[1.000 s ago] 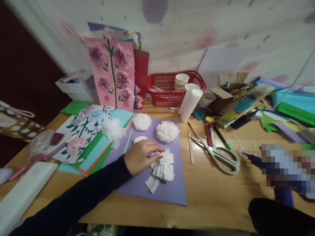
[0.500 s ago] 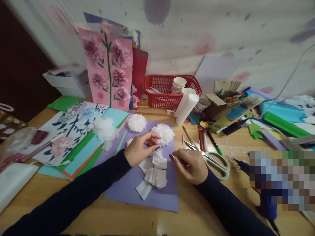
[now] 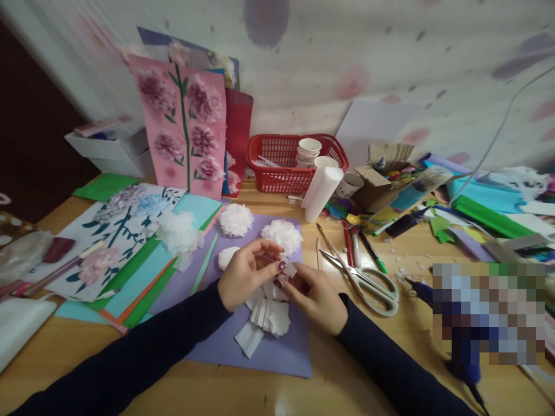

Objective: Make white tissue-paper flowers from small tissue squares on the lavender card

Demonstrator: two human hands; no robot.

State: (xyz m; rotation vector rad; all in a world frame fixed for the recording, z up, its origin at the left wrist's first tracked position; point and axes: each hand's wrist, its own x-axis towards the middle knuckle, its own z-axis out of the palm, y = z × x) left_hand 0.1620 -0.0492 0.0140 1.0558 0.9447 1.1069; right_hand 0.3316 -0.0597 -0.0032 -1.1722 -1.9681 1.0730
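My left hand (image 3: pixel 251 270) and my right hand (image 3: pixel 318 297) meet over a purple sheet (image 3: pixel 277 352). Between their closed fingertips is a small piece of white paper (image 3: pixel 288 270), which both pinch. Folded and loose white paper pieces (image 3: pixel 271 316) lie on the sheet just below my hands. Two fluffy white paper flowers (image 3: pixel 236 220) sit behind my hands on the sheet, and a smooth white round piece (image 3: pixel 228 257) is partly covered by my left hand.
Scissors (image 3: pixel 377 292), a paintbrush (image 3: pixel 332 245) and pens lie to the right, with a glue gun (image 3: pixel 466 352) beyond. At the back stand a red basket (image 3: pixel 277 182), a white paper roll (image 3: pixel 321 193) and a pink flower picture (image 3: pixel 171 124). Coloured sheets (image 3: pixel 173 300) overlap at the left.
My right hand has moved left to meet my left hand, and both now pinch a small piece of white paper. The view has shifted slightly.
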